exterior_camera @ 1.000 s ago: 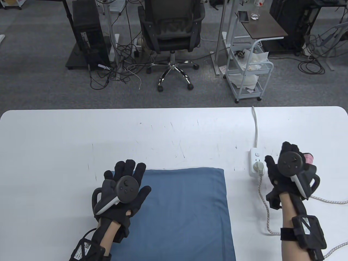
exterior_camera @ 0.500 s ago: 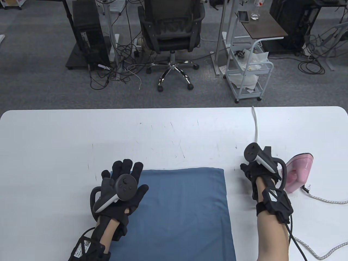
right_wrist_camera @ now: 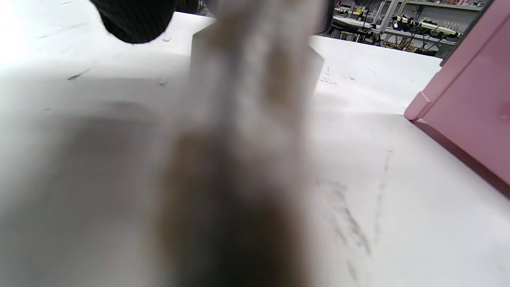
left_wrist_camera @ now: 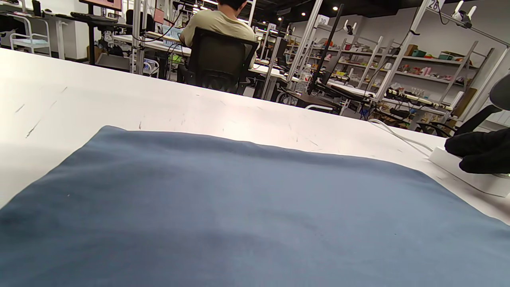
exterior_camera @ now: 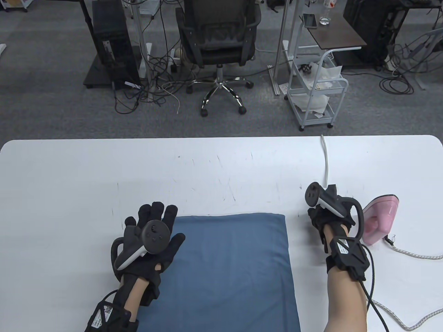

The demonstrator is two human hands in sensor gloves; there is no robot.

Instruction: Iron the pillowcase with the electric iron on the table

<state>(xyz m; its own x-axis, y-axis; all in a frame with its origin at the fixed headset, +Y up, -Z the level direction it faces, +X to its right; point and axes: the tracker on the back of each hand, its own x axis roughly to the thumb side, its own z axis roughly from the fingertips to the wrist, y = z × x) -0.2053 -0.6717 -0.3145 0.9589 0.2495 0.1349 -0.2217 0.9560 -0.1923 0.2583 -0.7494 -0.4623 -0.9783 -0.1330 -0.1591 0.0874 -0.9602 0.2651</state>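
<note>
Under the left hand's thumb side: the blue pillowcase [exterior_camera: 228, 269] lies flat on the counter [exterior_camera: 69, 180], its left edge beneath the palm.
Left hand [exterior_camera: 152, 238]: fingers spread wide, resting at that edge, holding nothing.
Pillowcase handling: soft, limp and light, I judge; it will likely slide or bunch unless pinned flat at an edge.
Iron [exterior_camera: 380, 218]: pink, standing just right of the right hand, its braided cord [exterior_camera: 418, 256] trailing off.
Iron handling: probably heavy, rigid and hot-soled; take it by the handle, hidden here.
Right hand [exterior_camera: 328, 214]: over the power strip [left_wrist_camera: 470, 175]; its grip cannot be told.
</note>
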